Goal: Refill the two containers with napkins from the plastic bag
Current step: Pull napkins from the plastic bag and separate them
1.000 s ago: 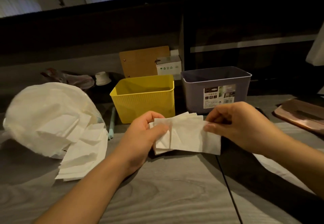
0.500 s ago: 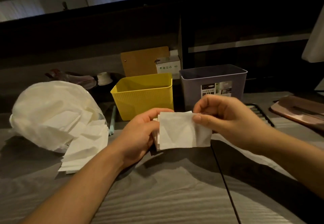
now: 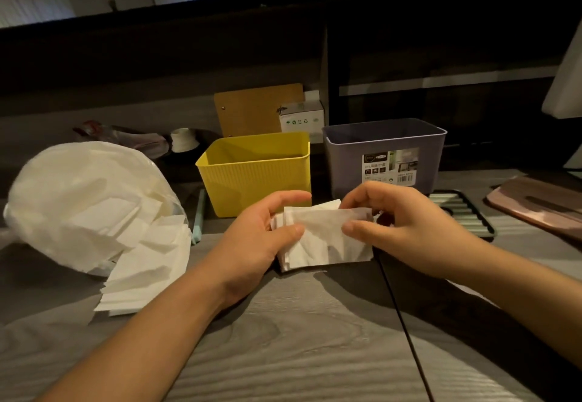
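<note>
Head view, item list. Your left hand (image 3: 258, 238): thumb and fingers clamped on left edge of napkin stack (image 3: 324, 238). Your right hand (image 3: 396, 228): thumb and fingers pinching stack's right edge. Stack held between both sets of fingertips, just above grey table (image 3: 299, 354). Yellow container (image 3: 255, 171): just beyond left fingers. Purple container (image 3: 384, 152): just beyond right fingers. Plastic bag (image 3: 82, 203): well left of left hand, loose napkins (image 3: 141, 275) spilling from mouth.

Grey wood-grain table (image 3: 299, 354). Left of the hands: plastic bag (image 3: 78, 200), napkins (image 3: 141, 269) spilling out. Beyond them: yellow container (image 3: 256, 174), grey container (image 3: 382, 152). Right: ribbed tray (image 3: 466, 215).
</note>
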{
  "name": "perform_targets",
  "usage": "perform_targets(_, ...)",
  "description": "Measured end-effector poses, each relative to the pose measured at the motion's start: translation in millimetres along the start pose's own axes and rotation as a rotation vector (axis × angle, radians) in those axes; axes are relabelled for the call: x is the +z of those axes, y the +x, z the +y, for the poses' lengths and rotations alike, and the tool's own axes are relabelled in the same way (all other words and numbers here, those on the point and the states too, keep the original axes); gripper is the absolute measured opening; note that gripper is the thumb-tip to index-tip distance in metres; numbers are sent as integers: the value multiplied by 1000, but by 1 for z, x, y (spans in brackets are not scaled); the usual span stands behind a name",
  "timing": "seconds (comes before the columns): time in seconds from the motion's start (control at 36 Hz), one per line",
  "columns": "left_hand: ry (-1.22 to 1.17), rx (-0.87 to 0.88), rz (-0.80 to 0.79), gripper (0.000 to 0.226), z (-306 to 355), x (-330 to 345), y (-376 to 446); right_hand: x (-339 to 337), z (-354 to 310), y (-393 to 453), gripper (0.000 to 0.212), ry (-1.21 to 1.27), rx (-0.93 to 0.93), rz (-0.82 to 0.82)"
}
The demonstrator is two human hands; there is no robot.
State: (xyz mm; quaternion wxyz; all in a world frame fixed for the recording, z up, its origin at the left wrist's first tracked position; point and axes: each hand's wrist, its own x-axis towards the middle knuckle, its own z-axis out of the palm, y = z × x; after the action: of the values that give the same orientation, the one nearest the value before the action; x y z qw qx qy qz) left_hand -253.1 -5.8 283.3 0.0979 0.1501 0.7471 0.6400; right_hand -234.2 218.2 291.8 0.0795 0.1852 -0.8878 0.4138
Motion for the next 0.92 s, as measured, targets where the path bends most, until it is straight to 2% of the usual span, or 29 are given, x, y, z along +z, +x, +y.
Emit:
perform_targets(0.06,-40,-9,19,41,0,1,0,-2,0,0,21,42,48,-49)
perform_targets(0.14,-94,-33,34,39,1,1,2,-3,-2,1,11,24,99,-60)
perform_targets(0.19,-125,-48,46,38,2,1,3,-3,-2,1,3,28,111,-34)
perform_targets(0.31,-169,-79,90,36,4,1,4,-3,0,0,2,195,151,79)
perform_targets(0.39,-215,-93,124,34,4,-1,5,-4,-1,3,17,392,256,117)
perform_targets(0.5,-242,-105,138,33,4,-1,5,-4,-2,2,45,479,358,-24)
perform_targets(0.58,-234,-87,110,34,6,0,4,0,-1,2,62,363,313,-25)
perform_targets(0.64,-209,-49,71,34,7,0,2,2,-1,2,78,237,226,20)
perform_targets(0.69,-176,-5,32,36,7,0,0,3,-3,2,85,187,133,16)
perform_targets(0.81,-85,49,-32,37,6,3,-2,7,0,-1,78,166,18,-59)
perform_targets(0.92,-27,72,29,29,7,10,-2,13,-2,-4,69,78,-65,-17)
